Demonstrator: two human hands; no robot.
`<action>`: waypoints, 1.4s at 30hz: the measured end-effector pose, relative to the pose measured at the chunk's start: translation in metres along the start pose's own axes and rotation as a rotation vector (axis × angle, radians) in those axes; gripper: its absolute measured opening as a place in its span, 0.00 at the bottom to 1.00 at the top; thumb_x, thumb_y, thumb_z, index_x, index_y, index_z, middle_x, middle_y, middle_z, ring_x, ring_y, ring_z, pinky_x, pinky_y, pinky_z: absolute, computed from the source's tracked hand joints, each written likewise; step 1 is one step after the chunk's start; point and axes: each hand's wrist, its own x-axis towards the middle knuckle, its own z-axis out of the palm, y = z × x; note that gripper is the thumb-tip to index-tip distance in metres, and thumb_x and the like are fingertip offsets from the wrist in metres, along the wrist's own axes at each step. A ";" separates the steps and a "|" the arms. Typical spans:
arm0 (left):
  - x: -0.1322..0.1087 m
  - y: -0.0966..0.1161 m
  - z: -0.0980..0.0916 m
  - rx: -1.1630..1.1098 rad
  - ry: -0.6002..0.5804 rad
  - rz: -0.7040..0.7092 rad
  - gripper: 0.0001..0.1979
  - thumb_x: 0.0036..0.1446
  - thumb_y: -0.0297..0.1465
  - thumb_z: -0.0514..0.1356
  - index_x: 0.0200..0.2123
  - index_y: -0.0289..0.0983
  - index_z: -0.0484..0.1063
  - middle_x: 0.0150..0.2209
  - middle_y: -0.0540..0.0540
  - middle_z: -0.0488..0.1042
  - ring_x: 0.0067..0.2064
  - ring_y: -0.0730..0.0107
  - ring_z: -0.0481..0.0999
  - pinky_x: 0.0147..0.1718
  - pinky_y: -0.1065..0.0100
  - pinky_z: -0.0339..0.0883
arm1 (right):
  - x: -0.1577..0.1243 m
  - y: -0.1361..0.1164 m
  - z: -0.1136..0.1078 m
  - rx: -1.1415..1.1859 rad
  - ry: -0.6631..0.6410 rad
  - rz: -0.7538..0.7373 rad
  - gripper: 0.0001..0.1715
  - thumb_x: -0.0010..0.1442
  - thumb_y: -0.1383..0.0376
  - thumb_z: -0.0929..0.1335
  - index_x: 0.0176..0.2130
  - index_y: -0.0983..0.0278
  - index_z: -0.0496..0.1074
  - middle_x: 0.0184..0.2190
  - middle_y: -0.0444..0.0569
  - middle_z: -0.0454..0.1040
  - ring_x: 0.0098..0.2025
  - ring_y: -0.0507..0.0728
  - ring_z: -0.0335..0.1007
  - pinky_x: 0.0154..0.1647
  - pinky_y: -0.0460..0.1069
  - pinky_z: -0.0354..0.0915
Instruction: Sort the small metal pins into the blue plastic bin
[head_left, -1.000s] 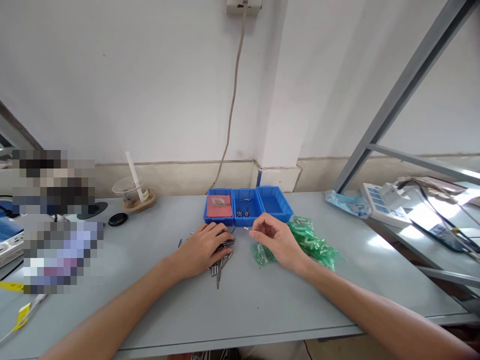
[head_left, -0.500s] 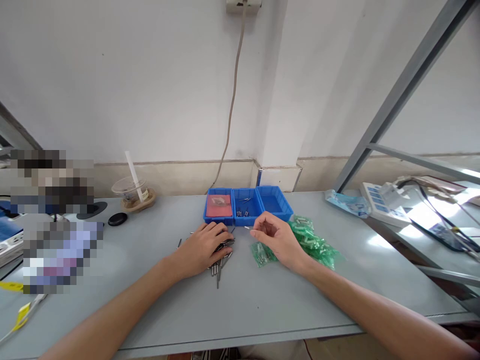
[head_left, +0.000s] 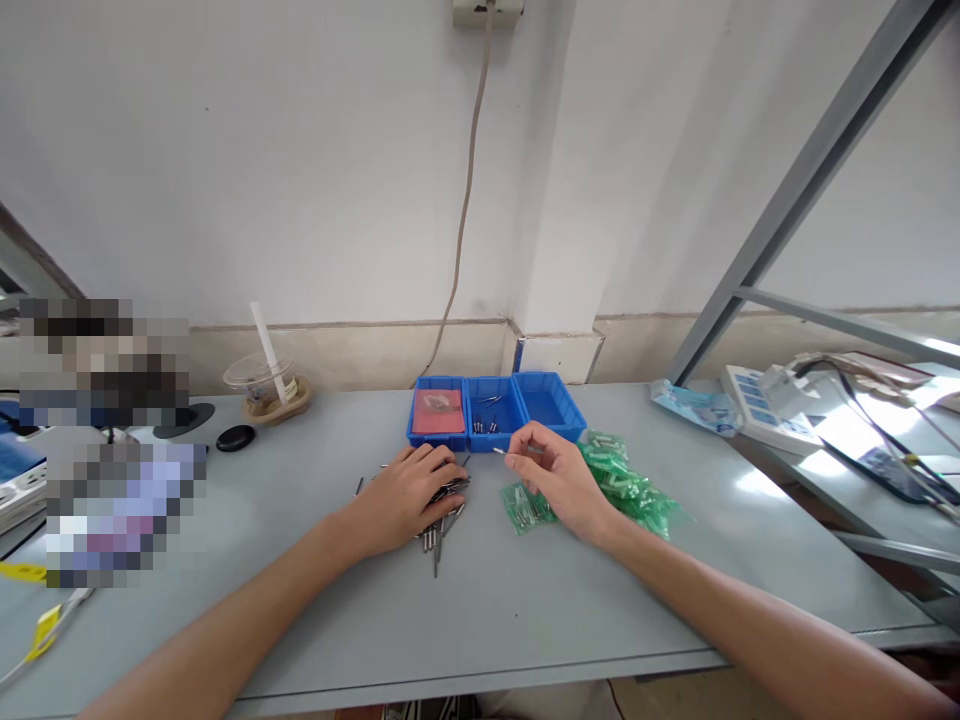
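Observation:
My left hand (head_left: 409, 498) is curled over a pile of thin metal rods (head_left: 433, 538), with a bunch of them between its thumb and fingers. The palm and fingers hide much of this pile. In a pinch grip, my right hand (head_left: 551, 475) holds one small, shiny metal rod (head_left: 499, 451), its tip pointing left just in front of the blue bins. Directly ahead, the middle blue bin (head_left: 507, 393) contains a few similar rods. Beneath and beside my right hand lies a green plastic bag (head_left: 525, 508) with rods inside, and more green bags (head_left: 626, 487) are heaped to the right.
The left bin holds a red card (head_left: 439, 412); the right blue bin (head_left: 550, 400) stands beside the middle one. Farther left are a black round lid (head_left: 235, 438) and a clear cup (head_left: 259, 372) with a straw. A power strip (head_left: 765, 405) lies at right, near a metal frame.
My right hand has shifted very slightly to the right, and the rod in its fingers has tilted a little. My left hand looks unmoved.

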 end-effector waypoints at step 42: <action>0.000 0.001 -0.001 -0.013 -0.004 0.000 0.14 0.76 0.39 0.55 0.58 0.42 0.73 0.52 0.44 0.73 0.50 0.59 0.73 0.52 0.57 0.68 | 0.003 0.002 0.000 -0.153 0.122 -0.088 0.14 0.68 0.51 0.71 0.40 0.58 0.72 0.31 0.43 0.68 0.31 0.55 0.61 0.33 0.50 0.60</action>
